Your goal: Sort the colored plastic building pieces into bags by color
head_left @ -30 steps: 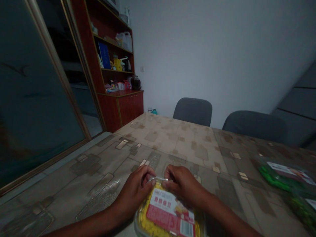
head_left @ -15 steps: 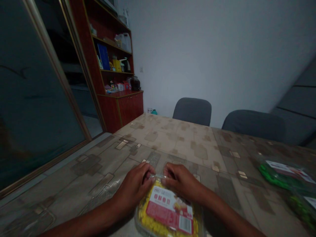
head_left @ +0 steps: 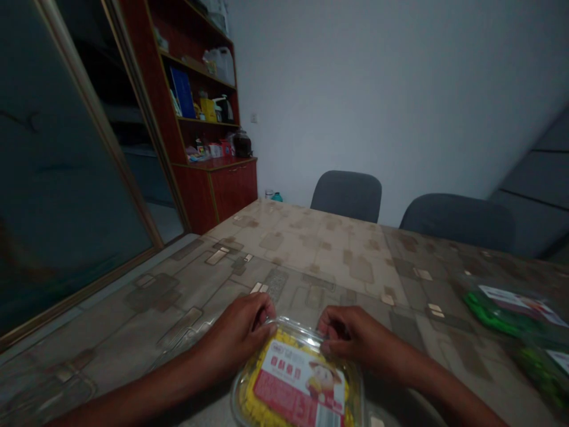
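A clear plastic container (head_left: 255,397) with yellow pieces inside lies in front of me at the table's near edge. Its lid carries a white and red label (head_left: 288,376) with a cartoon figure. My left hand (head_left: 242,326) pinches the rim at the far left corner, thumb on top and fingers curled. At the far right corner, my right hand (head_left: 355,332) has its thumb and bent fingers closed on the rim. The lid looks closed along the far edge between my hands. The container's near end is cut off by the frame.
Two similar containers with green contents (head_left: 493,311) sit on the right of the patterned table (head_left: 320,249). Grey chairs (head_left: 347,196) stand behind it. A red-brown cabinet (head_left: 233,187) with filled shelves is at the back left, beside a sliding glass door (head_left: 71,196).
My right hand has slid right along the far rim, away from my left hand, which stays near the left corner. The far edge of the container now shows between them.
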Available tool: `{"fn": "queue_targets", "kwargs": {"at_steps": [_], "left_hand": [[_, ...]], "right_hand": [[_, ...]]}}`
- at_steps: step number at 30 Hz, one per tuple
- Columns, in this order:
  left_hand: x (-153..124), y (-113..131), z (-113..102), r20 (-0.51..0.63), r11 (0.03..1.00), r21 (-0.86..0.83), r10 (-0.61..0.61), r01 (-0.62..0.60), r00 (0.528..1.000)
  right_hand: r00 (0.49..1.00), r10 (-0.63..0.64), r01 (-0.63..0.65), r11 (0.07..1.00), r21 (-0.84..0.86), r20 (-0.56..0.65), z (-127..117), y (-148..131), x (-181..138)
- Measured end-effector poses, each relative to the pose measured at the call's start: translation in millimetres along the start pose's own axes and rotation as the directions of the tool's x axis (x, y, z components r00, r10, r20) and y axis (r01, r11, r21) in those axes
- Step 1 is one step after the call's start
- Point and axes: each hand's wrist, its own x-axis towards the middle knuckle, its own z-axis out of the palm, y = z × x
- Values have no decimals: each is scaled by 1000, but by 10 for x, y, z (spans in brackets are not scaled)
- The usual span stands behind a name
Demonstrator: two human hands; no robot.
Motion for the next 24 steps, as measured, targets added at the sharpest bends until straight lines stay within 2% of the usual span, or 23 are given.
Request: {"fn": "queue_targets", "kwargs": {"at_steps": [4,11,14,19,24], "left_hand": [[-40,15,-24,8,998,54,16,-16,1000],[14,32,-60,59,999,37,11,-13,998],[41,39,-26,59,1000,31,-6,5,998],[40,42,65,54,999,39,7,-9,998],[43,67,115,64,998,33,45,-47,997]], "right_hand": [[999,51,-51,998,-21,5,18,-62,-81],[1000,0,0,1000,-12,-14,78,-6,-43],[1000,-3,2,998,69,19,27,53,-88],[963,151,-200,956,216,222,-90,58,-294],[927,279,-338,910,238,251,-19,35,-457]]}}
